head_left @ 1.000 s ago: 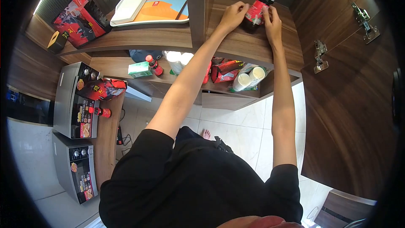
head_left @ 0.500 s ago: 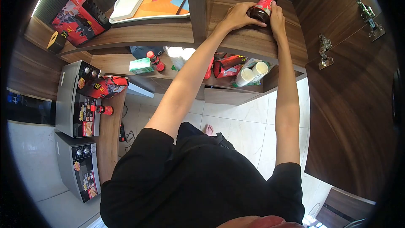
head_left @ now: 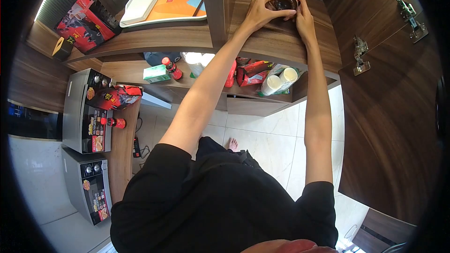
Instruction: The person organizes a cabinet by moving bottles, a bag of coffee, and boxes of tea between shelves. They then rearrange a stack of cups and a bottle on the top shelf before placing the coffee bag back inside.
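Note:
Inside the open wooden cupboard, a dark bottle with a red label [head_left: 285, 2] shows me its round base. Its cap end is hidden behind the base. My left hand [head_left: 259, 14] curls around the bottle's left side, thumb reaching across below the base. On the other side, the fingers of my right hand [head_left: 304, 19] wrap over its right edge. Both hands are closed on the bottle above the wooden shelf [head_left: 269, 40].
An orange-and-blue tray [head_left: 176, 7] and a red-black pouch [head_left: 86, 21] occupy the left shelf. Below are paper cups [head_left: 280, 80] and another red-capped bottle [head_left: 172, 68]. Two ovens [head_left: 89, 112] stand at left; a cupboard door with metal hinges [head_left: 361, 55] hangs at right.
Both hands have tipped the bottle over, so its base now faces me where its label and red cap showed before. It has also moved slightly left and farther in.

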### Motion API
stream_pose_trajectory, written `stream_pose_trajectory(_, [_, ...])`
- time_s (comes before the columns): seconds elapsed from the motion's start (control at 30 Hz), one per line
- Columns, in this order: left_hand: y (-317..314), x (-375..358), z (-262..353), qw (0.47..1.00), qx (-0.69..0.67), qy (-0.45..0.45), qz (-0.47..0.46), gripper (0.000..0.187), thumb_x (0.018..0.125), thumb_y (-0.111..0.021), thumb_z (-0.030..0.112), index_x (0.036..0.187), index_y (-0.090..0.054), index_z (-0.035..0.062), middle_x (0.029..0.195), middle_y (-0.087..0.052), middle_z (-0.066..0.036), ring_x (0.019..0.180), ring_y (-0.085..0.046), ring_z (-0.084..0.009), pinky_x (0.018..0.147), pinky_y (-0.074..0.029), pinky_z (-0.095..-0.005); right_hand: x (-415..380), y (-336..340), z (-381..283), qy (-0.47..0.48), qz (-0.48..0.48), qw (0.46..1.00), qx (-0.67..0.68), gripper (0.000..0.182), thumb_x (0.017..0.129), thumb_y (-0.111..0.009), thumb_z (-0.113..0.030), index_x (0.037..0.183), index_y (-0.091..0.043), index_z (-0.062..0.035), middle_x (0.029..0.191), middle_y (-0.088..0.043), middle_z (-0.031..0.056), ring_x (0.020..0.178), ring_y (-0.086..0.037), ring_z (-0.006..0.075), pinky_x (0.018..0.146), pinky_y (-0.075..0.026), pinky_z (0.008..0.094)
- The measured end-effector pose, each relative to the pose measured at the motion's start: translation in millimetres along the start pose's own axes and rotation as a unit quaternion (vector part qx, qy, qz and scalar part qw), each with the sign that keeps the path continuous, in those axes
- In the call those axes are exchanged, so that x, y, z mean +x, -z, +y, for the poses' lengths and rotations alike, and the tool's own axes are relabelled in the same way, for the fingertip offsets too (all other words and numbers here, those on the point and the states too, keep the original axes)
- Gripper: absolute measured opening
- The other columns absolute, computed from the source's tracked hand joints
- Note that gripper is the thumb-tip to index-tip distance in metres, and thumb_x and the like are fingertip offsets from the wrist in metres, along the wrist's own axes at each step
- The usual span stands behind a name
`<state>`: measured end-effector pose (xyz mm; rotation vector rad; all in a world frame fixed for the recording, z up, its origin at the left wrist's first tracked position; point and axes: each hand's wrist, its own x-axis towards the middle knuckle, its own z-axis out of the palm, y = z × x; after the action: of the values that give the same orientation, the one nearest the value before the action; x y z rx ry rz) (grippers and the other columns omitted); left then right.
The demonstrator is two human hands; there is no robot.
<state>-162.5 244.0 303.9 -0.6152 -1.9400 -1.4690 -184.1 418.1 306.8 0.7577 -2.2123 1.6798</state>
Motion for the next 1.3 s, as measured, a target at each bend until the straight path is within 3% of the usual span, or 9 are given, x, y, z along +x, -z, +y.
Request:
stream_pose_trajectory(0.2, [0, -3, 0, 0.999, 0.032, 0.013, -0.001, 0.062, 0.063, -0.088, 0.049, 0.107, -0.076, 0.007, 0.091, -0.069, -0.007, 0.081, -0.064, -0.0175, 0.076, -0.051, -0.0329, -1, -1, -1, -0.005, 0.009, 1.0, 0.013, 0.044, 0.103, -0.028, -0.005, 0.138, -0.05, -0.0188, 0.103, -0.068, 0.0116, 0.073, -0.07, 0.018, 0.077, -0.056, 0.0331])
stream_pose_trajectory(0.3, [3, -4, 4, 0.997, 0.063, 0.016, -0.034, 0.052, 0.07, -0.087, 0.039, 0.108, -0.075, 0.0055, 0.096, -0.069, -0.006, 0.085, -0.062, -0.0146, 0.078, -0.049, -0.0303, -3, 0, -3, -0.013, 0.007, 1.0, 0.002, 0.043, 0.102, -0.029, -0.004, 0.137, -0.05, -0.0173, 0.105, -0.068, 0.0132, 0.073, -0.07, 0.0192, 0.077, -0.056, 0.0347])
stream_pose_trajectory(0.6, [1, -3, 2, 0.998, 0.034, 0.026, -0.036, 0.055, 0.068, -0.088, 0.041, 0.109, -0.075, 0.0057, 0.096, -0.07, -0.006, 0.084, -0.063, -0.0146, 0.077, -0.05, -0.0292, -2, -1, -1, -0.019, 0.023, 0.999, -0.028, 0.041, 0.1, -0.033, -0.005, 0.136, -0.049, -0.0169, 0.098, -0.07, 0.014, 0.074, -0.072, 0.0229, 0.076, -0.056, 0.0375])
stream_pose_trajectory(0.7, [1, -2, 2, 0.999, 0.04, 0.016, -0.02, 0.065, 0.062, -0.089, 0.05, 0.108, -0.075, 0.006, 0.091, -0.07, -0.008, 0.079, -0.065, -0.0181, 0.074, -0.051, -0.0319, -1, -2, -2, -0.007, 0.033, 0.997, -0.063, 0.04, 0.1, -0.034, -0.006, 0.135, -0.049, -0.017, 0.096, -0.07, 0.0159, 0.075, -0.072, 0.024, 0.076, -0.056, 0.0379])
stream_pose_trajectory(0.8, [3, -4, 5, 0.995, 0.048, 0.063, -0.055, 0.059, 0.069, -0.088, 0.042, 0.112, -0.073, 0.0037, 0.1, -0.07, -0.008, 0.087, -0.065, -0.0151, 0.08, -0.05, -0.0302, 1, -3, 0, 0.013, 0.035, 0.995, -0.092, 0.043, 0.099, -0.032, -0.004, 0.136, -0.049, -0.017, 0.099, -0.071, 0.0175, 0.078, -0.073, 0.0263, 0.076, -0.056, 0.0385])
stream_pose_trajectory(1.0, [1, -4, 3, 0.999, 0.031, -0.004, 0.009, 0.059, 0.07, -0.088, 0.038, 0.112, -0.071, 0.0005, 0.104, -0.069, -0.008, 0.086, -0.065, -0.0132, 0.079, -0.052, -0.0286, -5, -6, -1, 0.096, 0.012, 0.987, -0.125, 0.057, 0.09, -0.056, -0.003, 0.143, -0.041, -0.0202, 0.104, -0.071, 0.0191, 0.09, -0.073, 0.0328, 0.077, -0.056, 0.0404])
stream_pose_trajectory(1.03, [1, -3, 0, 1.0, 0.015, 0.006, 0.007, 0.057, 0.071, -0.089, 0.032, 0.114, -0.069, -0.0012, 0.102, -0.07, -0.005, 0.086, -0.064, -0.009, 0.076, -0.053, -0.0252, -2, -5, 3, 0.113, 0.012, 0.985, -0.129, 0.067, 0.084, -0.066, -0.005, 0.143, -0.039, -0.0199, 0.104, -0.07, 0.0209, 0.093, -0.071, 0.0359, 0.077, -0.056, 0.0414])
stream_pose_trajectory(1.13, [-1, -2, -1, 0.992, -0.087, 0.092, -0.025, 0.062, 0.065, -0.092, 0.031, 0.115, -0.07, 0.0024, 0.099, -0.07, -0.004, 0.083, -0.064, -0.0092, 0.073, -0.053, -0.0242, 1, 0, 7, 0.099, 0.014, 0.979, -0.176, 0.067, 0.085, -0.068, -0.009, 0.143, -0.037, -0.0202, 0.101, -0.07, 0.0227, 0.094, -0.07, 0.0386, 0.076, -0.056, 0.0448])
stream_pose_trajectory(1.3, [-1, 0, -3, 0.998, -0.058, 0.005, 0.022, 0.064, 0.065, -0.093, 0.034, 0.115, -0.069, 0.0029, 0.097, -0.068, -0.001, 0.081, -0.06, -0.0065, 0.07, -0.052, -0.0224, -2, -6, -5, 0.127, 0.083, 0.931, -0.332, 0.067, 0.086, -0.07, -0.021, 0.143, -0.035, -0.02, 0.085, -0.072, 0.0178, 0.081, -0.07, 0.0398, 0.067, -0.055, 0.0491])
